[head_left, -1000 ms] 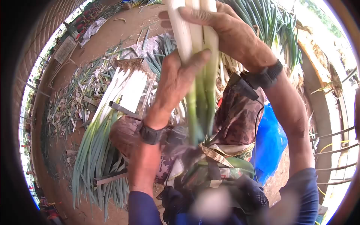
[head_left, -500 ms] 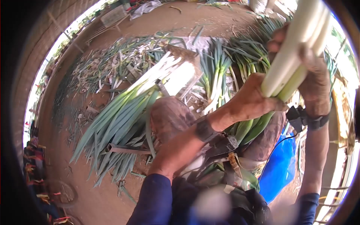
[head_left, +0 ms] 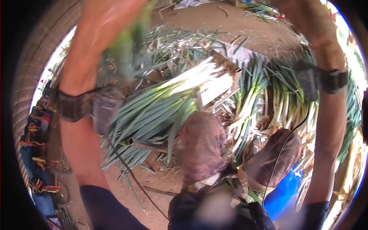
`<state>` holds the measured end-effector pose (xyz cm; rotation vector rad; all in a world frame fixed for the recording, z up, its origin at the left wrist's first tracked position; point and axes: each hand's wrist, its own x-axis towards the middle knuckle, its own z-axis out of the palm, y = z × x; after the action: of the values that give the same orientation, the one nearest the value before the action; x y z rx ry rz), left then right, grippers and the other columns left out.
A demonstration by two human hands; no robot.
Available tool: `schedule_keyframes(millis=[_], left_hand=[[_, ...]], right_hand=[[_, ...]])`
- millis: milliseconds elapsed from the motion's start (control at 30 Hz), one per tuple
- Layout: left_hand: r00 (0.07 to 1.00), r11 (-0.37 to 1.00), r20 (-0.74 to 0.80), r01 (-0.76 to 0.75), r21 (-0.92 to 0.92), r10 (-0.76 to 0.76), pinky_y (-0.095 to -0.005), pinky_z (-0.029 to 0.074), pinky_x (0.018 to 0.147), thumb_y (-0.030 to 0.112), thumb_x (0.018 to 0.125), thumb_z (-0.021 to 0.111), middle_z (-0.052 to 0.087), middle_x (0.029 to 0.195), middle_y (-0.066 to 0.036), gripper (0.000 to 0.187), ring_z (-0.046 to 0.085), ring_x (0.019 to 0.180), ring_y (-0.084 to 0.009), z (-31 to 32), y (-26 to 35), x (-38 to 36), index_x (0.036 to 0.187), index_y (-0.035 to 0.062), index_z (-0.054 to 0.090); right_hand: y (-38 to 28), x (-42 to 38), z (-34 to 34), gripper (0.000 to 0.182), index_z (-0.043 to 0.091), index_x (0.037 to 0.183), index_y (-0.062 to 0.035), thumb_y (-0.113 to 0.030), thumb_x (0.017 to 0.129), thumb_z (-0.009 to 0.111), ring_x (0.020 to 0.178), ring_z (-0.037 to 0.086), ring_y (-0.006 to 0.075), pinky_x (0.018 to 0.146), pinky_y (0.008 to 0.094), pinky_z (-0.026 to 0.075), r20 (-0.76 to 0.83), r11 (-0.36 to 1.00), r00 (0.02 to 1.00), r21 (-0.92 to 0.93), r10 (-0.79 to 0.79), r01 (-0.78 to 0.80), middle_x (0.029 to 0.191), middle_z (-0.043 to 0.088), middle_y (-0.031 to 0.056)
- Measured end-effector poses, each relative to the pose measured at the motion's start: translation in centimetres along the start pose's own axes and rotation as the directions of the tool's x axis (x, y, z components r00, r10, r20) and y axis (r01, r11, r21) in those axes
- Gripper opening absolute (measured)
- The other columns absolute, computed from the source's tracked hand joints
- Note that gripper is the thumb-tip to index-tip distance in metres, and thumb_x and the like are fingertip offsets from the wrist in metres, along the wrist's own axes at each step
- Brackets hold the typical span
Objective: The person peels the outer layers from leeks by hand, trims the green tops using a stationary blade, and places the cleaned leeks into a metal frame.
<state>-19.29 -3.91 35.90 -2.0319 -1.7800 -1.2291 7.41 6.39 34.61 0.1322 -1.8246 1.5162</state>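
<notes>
Brown earth floor (head_left: 253, 28) spreads beneath the work area, bordered at left by a curved, slatted wall (head_left: 28, 73) with bright daylight along its foot. Leafy trimmings (head_left: 172, 42) litter the floor beyond a low stand (head_left: 220, 103), and a pale sheet (head_left: 239, 53) lies on the earth past the stand's far corner. On the stand rests a pile of leeks (head_left: 161, 103), white ends towards the upright board (head_left: 228, 63) at its far right end, green leaves drooping past the near left end and over a metal bar (head_left: 147, 145). More leeks (head_left: 249, 99) lie on the ground off the stand's right edge, and a blue plastic bag (head_left: 283, 193) sits beside the person's right knee (head_left: 278, 153).

Both arms reach forward, each wearing a dark wrist strap. The left hand (head_left: 117, 15), blurred, is cut off by the view's top edge, with smeared green leaves (head_left: 132, 48) just beside it; whether it grips them, or how far its fingers open, cannot be told. The right hand (head_left: 303, 15) is likewise blurred and cropped, its fingers and any hold unreadable.
</notes>
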Motion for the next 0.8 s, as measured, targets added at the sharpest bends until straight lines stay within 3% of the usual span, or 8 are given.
schedule_keyframes(millis=[33, 233, 267, 300, 333, 367, 533, 800], left_hand=[[0.986, 0.934, -0.089, 0.16, 0.319, -0.139, -0.0291, 0.048, 0.059, 0.036, 0.083, 0.076, 0.069, 0.075, -0.006, 0.039, 0.06, 0.061, -0.0122, -1.9, -3.0, -0.5, 0.099, -0.0001, 0.075], [0.977, 0.387, -0.169, 0.206, 0.899, -0.129, -0.0467, 0.053, 0.072, 0.027, 0.083, 0.074, 0.071, 0.088, -0.021, 0.04, 0.069, 0.085, -0.0384, -7.4, -17.5, -7.8, 0.121, 0.0143, 0.068], [0.969, 0.319, -0.153, 0.209, 0.925, -0.192, -0.048, 0.054, 0.072, 0.024, 0.083, 0.074, 0.071, 0.089, -0.021, 0.039, 0.069, 0.085, -0.0388, -7.6, -19.9, -9.2, 0.121, 0.0148, 0.068], [0.957, 0.251, -0.14, 0.205, 0.946, -0.254, -0.0492, 0.054, 0.072, 0.022, 0.083, 0.073, 0.071, 0.089, -0.02, 0.039, 0.07, 0.084, -0.0393, -7.3, -22.0, -10.4, 0.121, 0.0153, 0.067], [0.933, 0.22, -0.125, 0.207, 0.953, -0.337, -0.0498, 0.054, 0.072, 0.021, 0.083, 0.073, 0.071, 0.088, -0.02, 0.037, 0.069, 0.084, -0.0397, -6.2, -23.6, -11.4, 0.119, 0.0151, 0.068], [0.902, 0.19, -0.11, 0.205, 0.96, -0.417, -0.0504, 0.054, 0.072, 0.019, 0.082, 0.074, 0.071, 0.088, -0.02, 0.036, 0.069, 0.084, -0.0401, -5.1, -25.2, -12.4, 0.117, 0.0149, 0.068], [0.746, 0.553, 0.089, 0.402, 0.729, -0.66, -0.0481, 0.054, 0.074, 0.022, 0.073, 0.083, 0.071, 0.088, -0.02, 0.039, 0.069, 0.085, -0.0408, 4.1, -30.7, -15.2, 0.107, 0.0082, 0.07], [0.61, 0.712, 0.412, 0.403, 0.575, -0.677, -0.0483, 0.052, 0.073, 0.014, 0.071, 0.083, 0.069, 0.085, -0.023, 0.035, 0.067, 0.083, -0.0426, 18.2, -35.2, -12.5, 0.1, 0.0005, 0.07]], right_hand=[[3.2, -0.5, 1.5, 0.06, 0.044, 0.145, -0.001, -0.033, 0.098, 0.063, 0.122, 0.058, 0.0302, 0.104, 0.043, 0.047, -0.215, 0.894, 0.975, -0.446, -0.054, -0.049, 0.137, 0.055, 0.0238], [25.7, -4.1, -12.7, 0.074, 0.058, 0.135, 0.0022, -0.056, 0.089, 0.067, 0.116, 0.064, 0.025, 0.099, 0.0361, 0.051, 0.001, 0.76, 0.885, -0.513, 0.466, -0.399, 0.131, 0.064, 0.0155], [33.0, -5.8, -16.3, 0.069, 0.058, 0.133, 0.0061, -0.049, 0.092, 0.066, 0.116, 0.064, 0.028, 0.098, 0.0375, 0.052, 0.197, 0.912, 0.905, -0.248, 0.377, -0.326, 0.132, 0.062, 0.019], [34.7, -5.2, -14.7, 0.053, 0.06, 0.135, -0.0045, -0.037, 0.094, 0.068, 0.114, 0.065, 0.0243, 0.101, 0.0335, 0.05, 0.154, 0.737, 0.849, -0.589, 0.505, -0.331, 0.123, 0.068, 0.0164], [37.3, -4.6, -13.9, 0.058, 0.057, 0.138, -0.0045, -0.039, 0.093, 0.069, 0.118, 0.063, 0.0288, 0.102, 0.0369, 0.049, 0.171, 0.725, 0.734, -0.411, 0.657, -0.553, 0.127, 0.065, 0.019], [38.7, -3.8, -11.5, 0.063, 0.056, 0.139, -0.005, -0.044, 0.092, 0.069, 0.12, 0.061, 0.0311, 0.103, 0.0382, 0.048, 0.019, 0.488, 0.753, -0.772, 0.658, -0.407, 0.13, 0.063, 0.0201], [47.1, 3.2, -4.5, 0.084, 0.044, 0.146, -0.0014, -0.059, 0.089, 0.064, 0.134, 0.048, 0.0381, 0.114, 0.042, 0.037, 0.282, 0.565, 0.663, -0.784, 0.693, -0.257, 0.143, 0.052, 0.0237], [54.0, 3.0, -1.3, 0.089, 0.034, 0.153, -0.0032, -0.069, 0.094, 0.044, 0.146, 0.03, 0.0387, 0.121, 0.0524, 0.021, 0.464, 0.545, 0.492, -0.838, 0.737, -0.025, 0.157, 0.033, 0.0223]])
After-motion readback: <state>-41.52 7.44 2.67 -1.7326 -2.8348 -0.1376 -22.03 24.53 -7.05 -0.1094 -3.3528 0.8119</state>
